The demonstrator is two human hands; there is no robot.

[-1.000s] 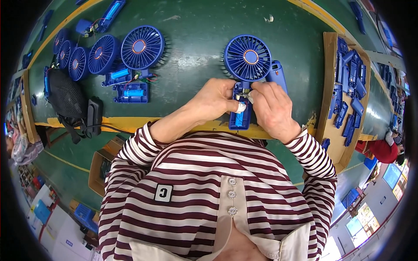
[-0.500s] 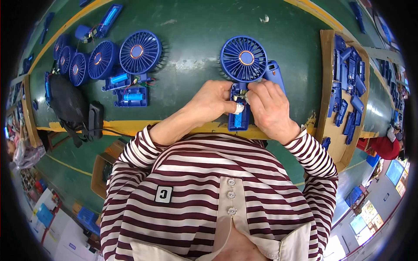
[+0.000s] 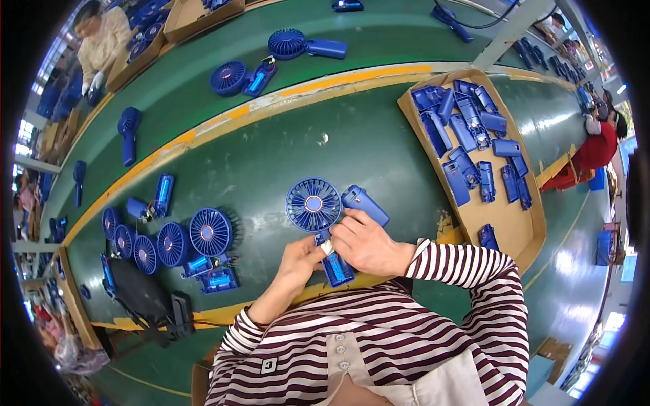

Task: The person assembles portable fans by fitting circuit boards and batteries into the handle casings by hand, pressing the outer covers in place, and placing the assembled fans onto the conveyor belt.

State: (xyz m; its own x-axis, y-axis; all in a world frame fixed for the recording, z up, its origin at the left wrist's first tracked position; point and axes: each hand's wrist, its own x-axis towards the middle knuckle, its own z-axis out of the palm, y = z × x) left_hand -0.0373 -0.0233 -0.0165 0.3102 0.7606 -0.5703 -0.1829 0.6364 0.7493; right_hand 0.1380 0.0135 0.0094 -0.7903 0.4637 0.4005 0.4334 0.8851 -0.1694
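Note:
A blue handheld fan [image 3: 313,204] lies face up on the green bench in front of me, its handle half open with a light-blue battery [image 3: 335,268] inside. My left hand [image 3: 298,260] is closed around the left side of the handle, thumb on it near the top of the battery; the thumb tip looks white-covered. My right hand [image 3: 363,243] is closed at the handle's upper right, just below the fan head. Whatever its fingertips pinch is hidden. A loose blue handle cover [image 3: 365,204] lies just beyond the right hand.
On the left lie several blue fans [image 3: 210,232] with opened handles, near a black bag [image 3: 139,291]. A cardboard tray [image 3: 512,229] of blue casing parts stands on the right. Beyond a yellow-edged strip, more fans [image 3: 287,44] lie on another surface. Another person [image 3: 101,44] sits at far left.
The view has tilted up and turned, so the far surface now shows and the fan sits lower. Both hands stay at the fan's handle.

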